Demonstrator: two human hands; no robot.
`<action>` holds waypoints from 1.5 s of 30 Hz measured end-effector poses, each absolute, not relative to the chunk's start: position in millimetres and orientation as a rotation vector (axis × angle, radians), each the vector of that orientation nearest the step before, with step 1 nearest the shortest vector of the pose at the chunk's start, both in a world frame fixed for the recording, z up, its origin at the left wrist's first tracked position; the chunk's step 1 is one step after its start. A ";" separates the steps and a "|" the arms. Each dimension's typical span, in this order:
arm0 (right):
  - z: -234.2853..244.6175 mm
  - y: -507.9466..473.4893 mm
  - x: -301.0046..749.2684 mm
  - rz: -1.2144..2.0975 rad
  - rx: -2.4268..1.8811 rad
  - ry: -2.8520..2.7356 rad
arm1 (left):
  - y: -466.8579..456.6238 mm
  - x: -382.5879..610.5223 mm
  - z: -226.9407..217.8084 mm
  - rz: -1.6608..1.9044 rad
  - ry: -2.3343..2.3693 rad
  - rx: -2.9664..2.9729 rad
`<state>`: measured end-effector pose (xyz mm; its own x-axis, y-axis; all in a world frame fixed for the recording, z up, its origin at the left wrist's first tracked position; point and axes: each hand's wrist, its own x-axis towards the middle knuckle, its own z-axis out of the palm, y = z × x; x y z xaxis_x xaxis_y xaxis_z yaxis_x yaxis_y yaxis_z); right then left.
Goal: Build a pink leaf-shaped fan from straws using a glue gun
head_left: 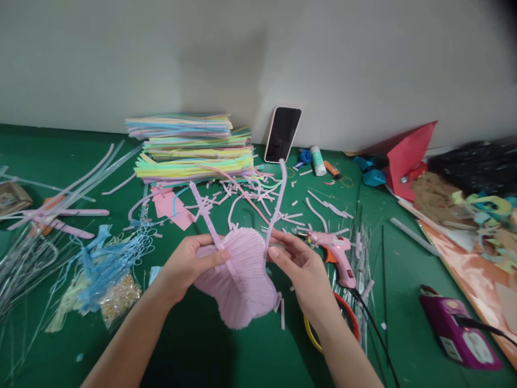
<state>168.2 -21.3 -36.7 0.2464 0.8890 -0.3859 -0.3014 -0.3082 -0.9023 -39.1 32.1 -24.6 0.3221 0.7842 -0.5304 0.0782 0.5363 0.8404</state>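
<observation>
A lilac, ribbed shape with wavy lobes point(246, 285), made of pipe cleaners laid side by side, is held up above the table. My left hand point(189, 264) grips its left side, thumb on top across a twisted lilac stem point(204, 213) that sticks up and to the left. On the right edge, my right hand point(301, 264) pinches a long lilac pipe cleaner point(278, 199) between thumb and fingers. That pipe cleaner runs along the shape's edge and its free end points upward. The fingertips behind the shape are hidden.
Bundled pastel pipe cleaners point(194, 164) lie by the wall, beside a leaning phone point(284, 132). A pink glue gun point(337, 253) rests right of my hand, near a roll of tape point(351, 315). Blue tassels point(105, 264) and scissors point(64, 221) lie left; a purple device point(460, 328) sits right.
</observation>
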 end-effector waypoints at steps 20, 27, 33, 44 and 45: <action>-29.4 -22.6 148.0 1.841 -0.912 -0.413 | 19.8 -44.9 -30.0 1.272 0.907 2.807; -28.2 -33.2 130.9 1.670 -1.002 -0.636 | -5.1 -42.5 -45.5 1.029 0.736 3.139; -35.3 -44.9 155.3 1.683 -1.238 -0.825 | -3.5 -56.1 -38.2 0.672 0.646 2.973; -28.9 -52.8 174.5 1.789 -1.409 -1.445 | 50.6 -22.1 -6.0 -0.052 0.801 1.913; -27.4 -52.7 177.8 1.773 -1.444 -1.466 | 52.1 -21.6 -8.2 -0.043 0.815 1.890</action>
<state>177.8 -52.7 -27.4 -0.3710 0.8175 -0.4405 0.2789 -0.3544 -0.8926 -21.6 52.1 -8.2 0.7691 0.5153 -0.3781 0.5524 -0.2384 0.7988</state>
